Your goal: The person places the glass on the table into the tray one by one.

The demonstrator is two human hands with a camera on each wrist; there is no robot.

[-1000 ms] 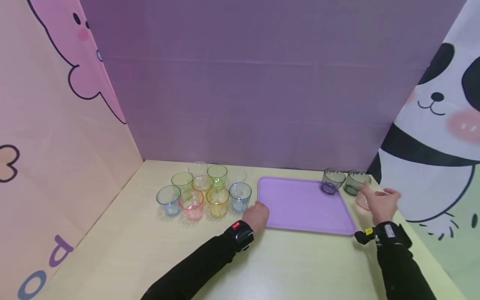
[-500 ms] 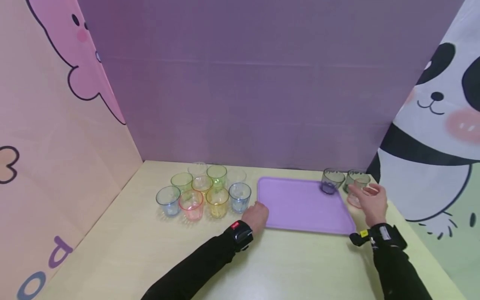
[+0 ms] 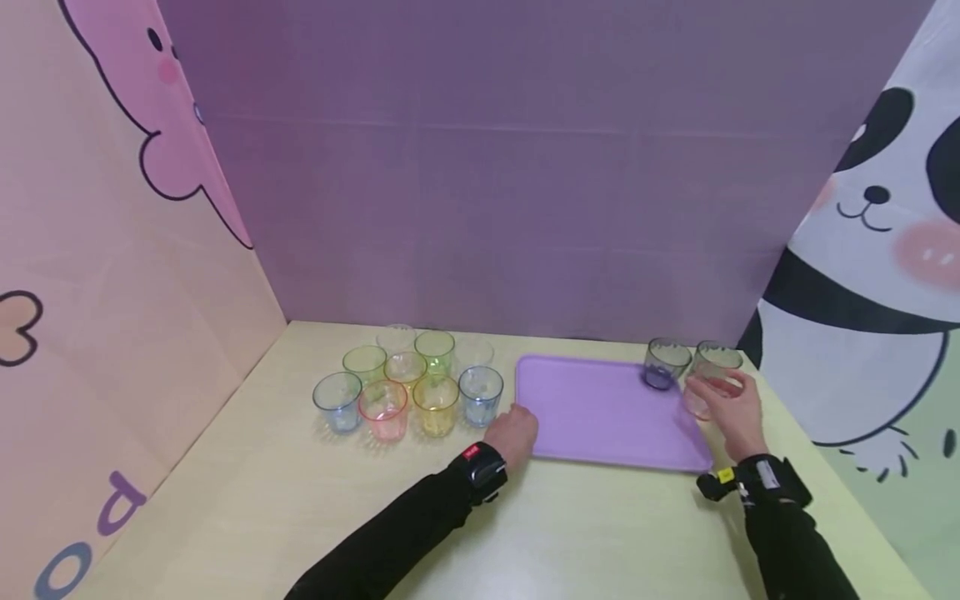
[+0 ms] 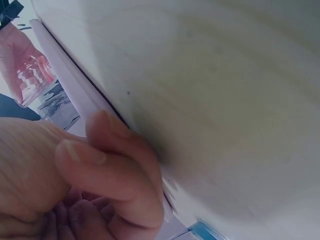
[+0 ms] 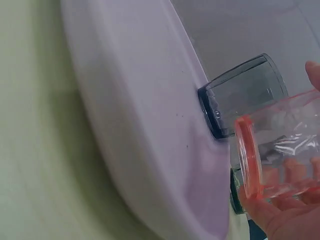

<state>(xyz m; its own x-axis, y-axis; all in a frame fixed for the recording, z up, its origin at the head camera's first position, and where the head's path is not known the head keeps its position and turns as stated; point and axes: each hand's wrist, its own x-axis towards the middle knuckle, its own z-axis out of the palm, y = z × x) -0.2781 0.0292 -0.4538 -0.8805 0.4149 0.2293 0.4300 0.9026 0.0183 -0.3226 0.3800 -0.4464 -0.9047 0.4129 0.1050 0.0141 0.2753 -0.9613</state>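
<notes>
My right hand (image 3: 731,414) grips a clear glass with a pinkish base (image 5: 280,150), fingers on one side and thumb on the other. It is held at the right edge of the purple tray (image 3: 600,417), tilted in the right wrist view. A smoky dark glass (image 3: 666,360) stands at the tray's back right corner. Behind my right hand, a greenish-grey glass (image 3: 716,354) is partly hidden. My left hand (image 3: 512,433) holds the tray's front left corner, its fingers (image 4: 112,175) curled at the rim in the left wrist view.
Several coloured glasses stand in a cluster left of the tray, among them a blue glass (image 3: 481,396) nearest my left hand, a yellow glass (image 3: 436,406) and a pink glass (image 3: 383,410). A purple wall panel (image 3: 487,208) rises behind the table (image 3: 360,508).
My right hand has moved left toward the tray's right edge, carrying the pinkish glass from the table's right side. My left hand, the tray and the other glasses have stayed in place.
</notes>
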